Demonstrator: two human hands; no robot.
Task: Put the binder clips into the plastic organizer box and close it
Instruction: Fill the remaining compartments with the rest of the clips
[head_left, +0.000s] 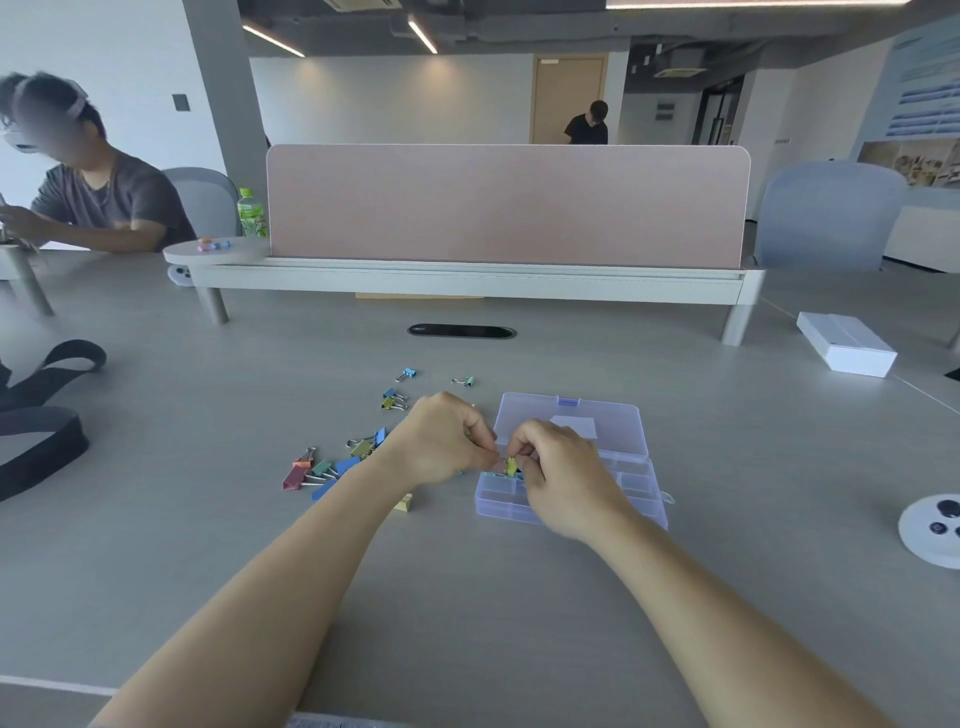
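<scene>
Grey and matte, the table (467, 597) fills most of my feed, with a pink felt-looking divider panel (506, 202) with rounded corners standing across its far side at twelve o'clock.

Near the middle sits the organizer box (639, 483), clear plastic with a faint lilac tint, rectangular and split by thin walls into small compartments. Its lid (571, 415) lies open and flat behind it, a small latch tab on the far edge.

Both hands meet over the box's left rear compartments. The left hand (441, 441) has its fingers (480, 434) curled in tight, and the right hand (566, 473) has its fingers (522, 441) curled the same way. Between them both sets of fingertips pinch a yellow clip (511, 466), held just above the box. I cannot tell which hand carries more of it.

At nine o'clock from the box lies a loose heap of binder clips (332, 467), folded-metal wedges in red, blue, green and olive with thin wire handles. A small pale yellow one (403, 503) sits apart, beside the left forearm. At eleven o'clock lie a few more, among them a blue one (408, 373) and a teal one (465, 381).

At two o'clock rests a flat white carton (847, 343); at four o'clock, a round white disc (930, 530) with dark spots. A black fabric strap (41, 415) loops in from nine o'clock at the table's edge.
</scene>
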